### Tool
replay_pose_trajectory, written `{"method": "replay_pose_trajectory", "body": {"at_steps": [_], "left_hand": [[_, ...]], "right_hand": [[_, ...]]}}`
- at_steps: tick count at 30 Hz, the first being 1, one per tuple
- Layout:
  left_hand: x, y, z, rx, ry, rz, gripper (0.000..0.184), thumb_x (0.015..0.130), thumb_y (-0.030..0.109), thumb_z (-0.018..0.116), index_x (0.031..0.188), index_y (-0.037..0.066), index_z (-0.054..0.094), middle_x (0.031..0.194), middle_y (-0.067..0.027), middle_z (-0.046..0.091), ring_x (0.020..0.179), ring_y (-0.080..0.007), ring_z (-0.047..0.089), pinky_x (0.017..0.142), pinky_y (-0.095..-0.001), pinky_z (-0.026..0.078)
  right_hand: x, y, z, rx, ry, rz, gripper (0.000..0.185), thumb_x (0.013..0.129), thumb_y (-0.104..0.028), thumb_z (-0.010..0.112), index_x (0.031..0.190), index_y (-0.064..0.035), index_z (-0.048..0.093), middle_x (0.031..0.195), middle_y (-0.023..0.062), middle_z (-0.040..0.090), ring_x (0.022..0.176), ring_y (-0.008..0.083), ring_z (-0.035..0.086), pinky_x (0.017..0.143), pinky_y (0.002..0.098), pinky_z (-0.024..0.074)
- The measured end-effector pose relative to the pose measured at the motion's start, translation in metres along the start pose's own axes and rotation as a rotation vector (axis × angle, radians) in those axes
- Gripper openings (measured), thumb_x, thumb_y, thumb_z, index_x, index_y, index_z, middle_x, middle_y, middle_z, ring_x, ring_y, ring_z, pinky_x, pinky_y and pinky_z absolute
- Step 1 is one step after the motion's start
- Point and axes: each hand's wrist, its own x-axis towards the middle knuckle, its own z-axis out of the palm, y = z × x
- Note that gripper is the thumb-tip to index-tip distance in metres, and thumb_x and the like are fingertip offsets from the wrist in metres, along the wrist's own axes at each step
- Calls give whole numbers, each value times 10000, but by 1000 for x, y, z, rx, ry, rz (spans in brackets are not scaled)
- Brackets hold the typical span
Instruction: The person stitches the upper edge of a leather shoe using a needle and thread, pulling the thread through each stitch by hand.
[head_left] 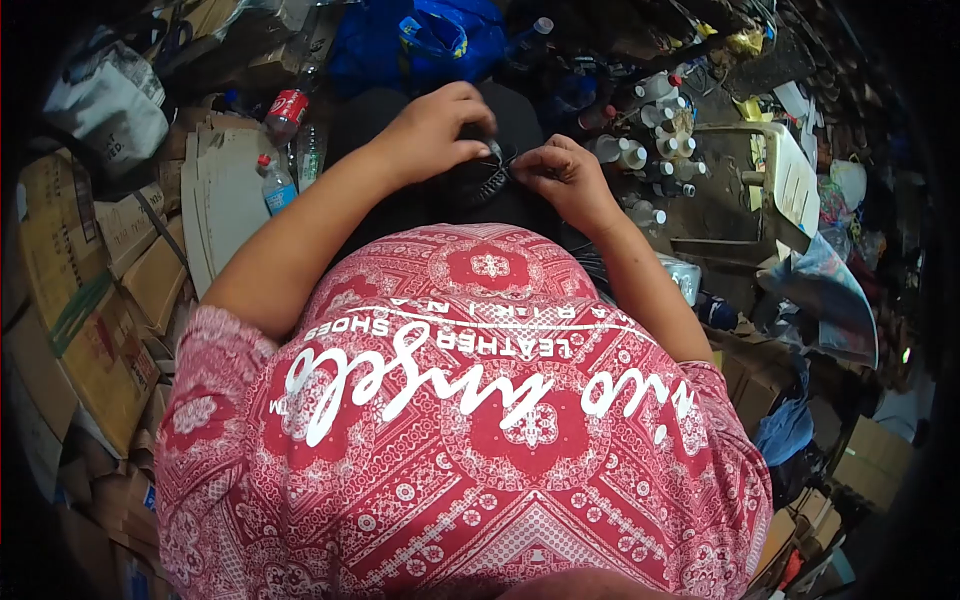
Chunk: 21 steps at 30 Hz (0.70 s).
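Over the dark cloth of my lap, a small dark coiled item (493,183) with thin black strands lies between my hands. My left hand (440,130) has its fingers curled, with thumb and fingertips at a small greyish piece at the upper end of this item. On the other side, my right hand (562,175) pinches at the item's edge with thumb and forefinger; what exactly sits between those fingertips is too small to make out.
Flattened cardboard (225,195) and a red-capped bottle (277,185) are at the left. A blue bag (415,45) lies ahead. Several plastic bottles stand at the right beside a dirty white container (795,185).
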Motion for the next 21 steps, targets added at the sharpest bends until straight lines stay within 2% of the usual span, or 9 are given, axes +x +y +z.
{"method": "replay_pose_trajectory", "body": {"at_steps": [4,7,10,12,14,15,18,20,21], "left_hand": [[-36,21,1,149,-94,-229,192,706,101,730,865,58,631,914,-102,569,768,-269,600,692,-350,483],[-34,11,5,159,-101,-161,169,721,94,712,862,55,628,886,-112,571,719,-278,596,671,-350,483],[-32,11,11,145,-111,-106,129,769,77,666,874,38,603,836,-98,570,681,-250,584,659,-327,476],[-33,14,12,109,-95,-125,106,806,69,637,890,29,587,800,-80,570,661,-219,575,647,-307,470],[-31,17,9,-589,-61,-501,102,866,81,589,944,29,550,733,-30,550,659,-141,549,624,-263,450],[-28,24,1,-809,-81,-489,174,895,119,570,1037,26,536,733,-1,527,664,-92,517,620,-236,437],[-24,64,-53,-1032,-101,-401,234,893,135,556,1087,6,531,743,-4,522,655,-97,517,631,-240,438],[-32,69,-89,-1092,-36,-179,261,900,144,538,1109,-12,530,746,-3,535,647,-98,523,653,-251,454],[-38,70,-109,-1092,19,-83,280,922,180,489,1101,-32,522,759,-33,551,695,-128,546,739,-290,470]], "right_hand": [[-5,1,-2,73,-39,7,186,801,-33,686,983,-70,699,810,17,516,774,107,527,704,242,435],[-7,2,-1,142,-57,49,188,816,-39,668,997,-80,700,798,23,489,756,122,507,688,253,428],[-11,0,-3,-50,-22,-39,190,826,-38,653,1003,-92,701,796,34,475,742,139,506,678,263,428],[-14,-7,-4,-93,-8,-12,218,798,-20,651,988,-111,707,805,98,508,755,233,580,680,324,473],[-17,-4,-3,-128,-1,-23,218,817,-31,644,1009,-115,702,804,81,491,746,210,545,672,308,454],[-19,-2,-4,-167,4,-39,218,835,-41,636,1030,-118,696,804,63,474,737,186,510,664,292,434],[-18,1,-4,-186,-4,-55,234,834,-34,633,1040,-127,694,809,72,475,736,204,513,662,301,437],[-16,-2,-5,-189,7,-74,253,807,-25,643,1025,-140,703,797,89,498,739,239,538,659,329,453],[-15,-3,-6,-190,17,-91,273,780,-16,654,1009,-153,713,786,105,520,741,274,563,656,357,469]]}}
